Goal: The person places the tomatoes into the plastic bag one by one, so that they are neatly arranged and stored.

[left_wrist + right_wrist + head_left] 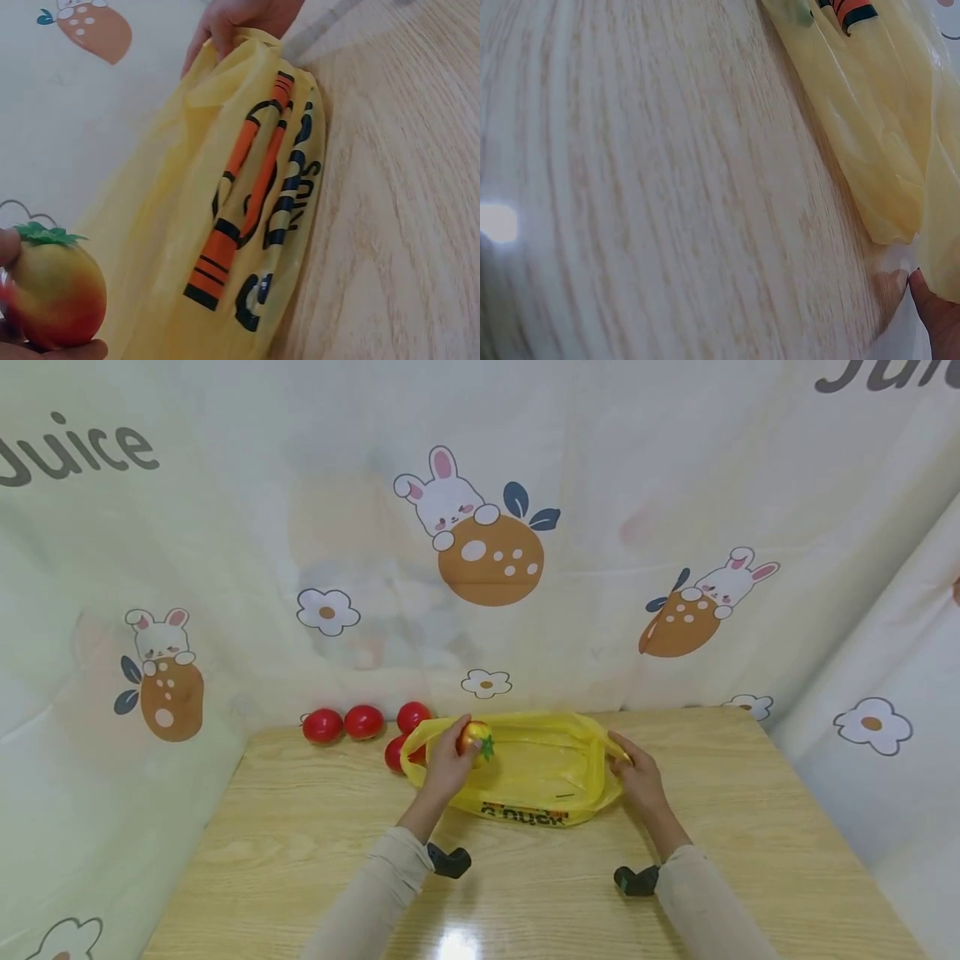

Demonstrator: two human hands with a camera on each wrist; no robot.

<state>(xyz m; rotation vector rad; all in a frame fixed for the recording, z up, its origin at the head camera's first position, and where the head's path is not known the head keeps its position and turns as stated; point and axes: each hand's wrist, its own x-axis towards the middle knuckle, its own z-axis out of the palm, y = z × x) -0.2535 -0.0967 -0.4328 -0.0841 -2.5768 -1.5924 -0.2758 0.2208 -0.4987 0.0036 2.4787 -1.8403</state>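
A yellow plastic bag (525, 777) with printed lettering lies on the table, its mouth spread wide. My left hand (450, 760) grips a yellow-and-red toy fruit (474, 737) with a green leafy top, over the left part of the bag's mouth. In the left wrist view the toy fruit (60, 292) shows at the lower left, fingers and thumb around it. At the opposite end, my right hand (637, 777) pinches the bag's right rim. The right wrist view catches only part of that hand (937, 315), beside the bag (870, 150).
Several red round fruits (363, 722) sit at the back left of the wooden table (525, 893), one partly behind the bag's left edge. A printed curtain (585, 635) hangs behind the table and at its sides. Dark wrist devices (450, 862) stick out from both sleeves.
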